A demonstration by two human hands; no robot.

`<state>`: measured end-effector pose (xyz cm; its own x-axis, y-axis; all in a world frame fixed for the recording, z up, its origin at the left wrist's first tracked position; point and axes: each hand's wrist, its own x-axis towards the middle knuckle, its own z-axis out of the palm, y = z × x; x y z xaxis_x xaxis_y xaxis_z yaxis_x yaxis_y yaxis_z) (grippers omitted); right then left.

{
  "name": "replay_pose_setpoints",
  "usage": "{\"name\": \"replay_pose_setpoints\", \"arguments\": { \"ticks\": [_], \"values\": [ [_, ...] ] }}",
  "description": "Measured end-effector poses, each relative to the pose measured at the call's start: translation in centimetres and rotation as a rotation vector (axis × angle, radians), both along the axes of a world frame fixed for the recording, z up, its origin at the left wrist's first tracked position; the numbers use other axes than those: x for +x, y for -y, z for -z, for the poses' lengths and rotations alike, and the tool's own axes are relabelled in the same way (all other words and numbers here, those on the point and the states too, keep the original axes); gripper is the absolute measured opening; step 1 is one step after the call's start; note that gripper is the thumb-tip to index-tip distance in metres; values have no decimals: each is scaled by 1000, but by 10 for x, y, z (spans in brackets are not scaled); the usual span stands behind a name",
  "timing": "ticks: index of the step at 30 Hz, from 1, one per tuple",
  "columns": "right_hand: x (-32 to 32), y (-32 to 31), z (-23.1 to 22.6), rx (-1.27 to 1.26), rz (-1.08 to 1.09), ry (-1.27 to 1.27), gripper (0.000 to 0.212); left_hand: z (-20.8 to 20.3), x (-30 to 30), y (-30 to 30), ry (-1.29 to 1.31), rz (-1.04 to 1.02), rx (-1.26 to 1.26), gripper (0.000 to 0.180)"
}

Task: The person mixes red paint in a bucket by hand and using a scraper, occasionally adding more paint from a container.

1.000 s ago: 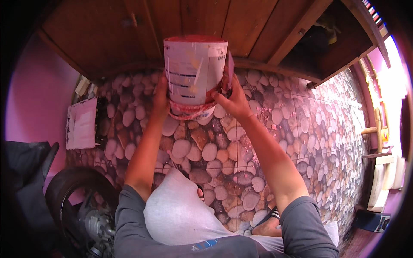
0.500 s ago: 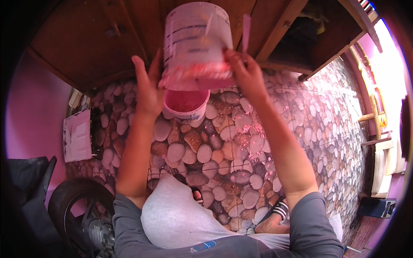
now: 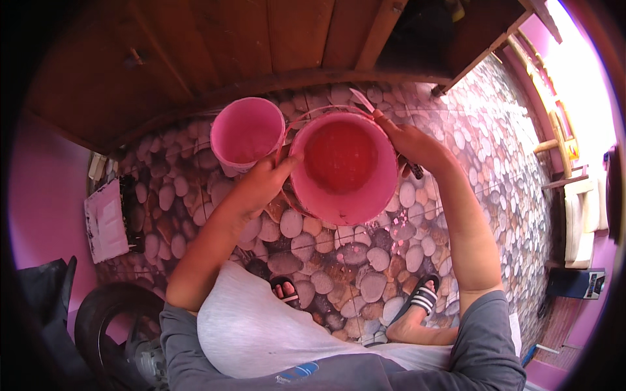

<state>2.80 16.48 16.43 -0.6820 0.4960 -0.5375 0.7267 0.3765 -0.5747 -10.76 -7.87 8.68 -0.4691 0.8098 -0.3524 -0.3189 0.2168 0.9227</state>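
Observation:
Between my two hands a pink-stained bucket point(image 3: 312, 207) faces me with its open mouth, its bottom inside a deeper red. My left hand point(image 3: 264, 184) grips its left rim, the thumb over the edge. On the far right rim lies my right hand point(image 3: 412, 144), closed round the bucket's edge and also round a knife point(image 3: 362, 100). The blade points up and left past the rim, and a dark handle end shows below the palm. The bucket's thin wire handle point(image 3: 282, 146) loops at its left. A smaller pink bucket point(image 3: 246, 130) stands upright on the floor just beyond my left hand.
Pink flakes point(image 3: 399, 238) are scattered on the pebble-patterned floor point(image 3: 300, 251). A wooden cabinet point(image 3: 228, 45) spans the far side. At left are a paint-smeared white panel point(image 3: 106, 221) and a black wheel point(image 3: 98, 326). Wooden furniture point(image 3: 554, 140) lines the right.
The larger bucket was tipped mouth-down over the smaller one. It has come down towards me and right, and its mouth now faces me. The left hand's spread fingers have closed on its rim.

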Motion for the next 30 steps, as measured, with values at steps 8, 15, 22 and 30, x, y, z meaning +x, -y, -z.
{"name": "replay_pose_setpoints", "arguments": {
  "ticks": [8, 15, 22, 30],
  "values": [
    [33, 19, 26, -3, 46, 32, 87, 22, 24, 9, 134, 3, -128, 42],
    [34, 25, 25, 174, 0, 35, 82, 39, 20, 15, 120, -49, 66, 47],
    [33, 27, 16, 119, 29, 56, 80, 41, 22, 13, 89, -48, 121, 44],
    [45, 0, 54, -122, 183, -72, 85, 22, 33, 3, -272, -84, -27, 37]
  ]
}}
